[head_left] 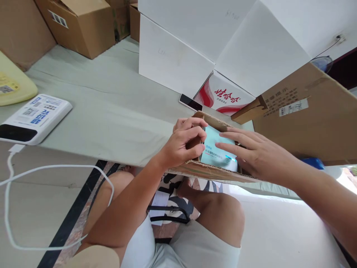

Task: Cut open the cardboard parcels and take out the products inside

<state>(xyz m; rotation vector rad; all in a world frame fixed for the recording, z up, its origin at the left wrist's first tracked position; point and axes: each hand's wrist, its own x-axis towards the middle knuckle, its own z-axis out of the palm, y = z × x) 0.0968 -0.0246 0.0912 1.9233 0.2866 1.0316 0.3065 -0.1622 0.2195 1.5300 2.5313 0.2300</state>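
A small open cardboard box [212, 172] sits at the table's front edge, with a light turquoise packet [219, 149] standing inside it. My left hand [186, 139] is at the box's left end, its curled fingers and thumb closed on the cardboard there, fingertips beside the packet's left edge. My right hand [251, 150] lies over the box's right part with its fingers spread, the fingertips on the packet's face. The packet's lower part is hidden in the box.
White boxes [175, 56] are stacked behind, above a red-and-white box [223, 95]. A phone [191, 102] lies before them. Large cardboard boxes stand at right [315, 115] and back left [86, 28]. A white power bank [41, 113] with a cable [61, 166] is at left.
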